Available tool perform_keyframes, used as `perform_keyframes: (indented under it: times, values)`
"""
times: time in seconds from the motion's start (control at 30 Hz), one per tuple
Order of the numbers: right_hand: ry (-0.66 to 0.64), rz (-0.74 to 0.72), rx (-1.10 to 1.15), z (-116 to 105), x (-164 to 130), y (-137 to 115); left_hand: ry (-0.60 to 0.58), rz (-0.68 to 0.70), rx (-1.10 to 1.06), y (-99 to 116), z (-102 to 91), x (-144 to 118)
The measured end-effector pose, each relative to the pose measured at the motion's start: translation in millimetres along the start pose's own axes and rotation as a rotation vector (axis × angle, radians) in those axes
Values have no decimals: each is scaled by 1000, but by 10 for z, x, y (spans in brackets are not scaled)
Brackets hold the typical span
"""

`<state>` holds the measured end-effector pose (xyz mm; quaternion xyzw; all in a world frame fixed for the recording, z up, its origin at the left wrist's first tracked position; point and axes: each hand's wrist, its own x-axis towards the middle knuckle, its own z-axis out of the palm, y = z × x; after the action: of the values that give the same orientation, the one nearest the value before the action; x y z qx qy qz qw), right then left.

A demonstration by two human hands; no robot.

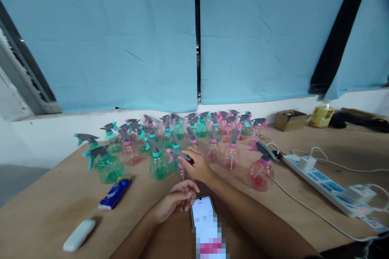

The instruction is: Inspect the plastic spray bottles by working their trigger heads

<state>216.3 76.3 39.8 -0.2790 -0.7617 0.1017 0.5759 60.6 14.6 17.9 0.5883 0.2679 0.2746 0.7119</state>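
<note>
Phone (202,211) lies beside the curled, empty left hand (178,201); beyond it the right hand (197,164) grips a sprayer (180,158), which could topple close-packed bottles (194,133)

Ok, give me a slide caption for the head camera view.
Right hand grips a spray head among spray bottles; left hand rests beside a phone.

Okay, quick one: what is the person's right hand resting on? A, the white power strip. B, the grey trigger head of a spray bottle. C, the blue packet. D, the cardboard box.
B: the right hand lies over the grey trigger head of a spray bottle in the front of the cluster, well apart from the power strip, cardboard box and blue packet.
</note>
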Motion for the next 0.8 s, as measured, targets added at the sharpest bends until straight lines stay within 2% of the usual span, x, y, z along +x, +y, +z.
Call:
perform_keyframes:
  times: [0.17, 0.4, 0.53, 0.67, 0.8]
  values:
    - [-184, -14, 49, 166, 233, -238, 63, -26, 38, -42, 11, 15]
    - [-373, -22, -11, 512, 511, -572, 387, -51, 122, -139, -51, 36]
    - [-396, 76, -19, 596, 574, -623, 539, -18, 165, -157, -102, 63]
    - [-400, 121, -62, 563, 562, -617, 584, -41, 148, -174, -142, 81]
    - [-370, 88, -117, 505, 523, -587, 548, -76, 145, -195, -172, 91]
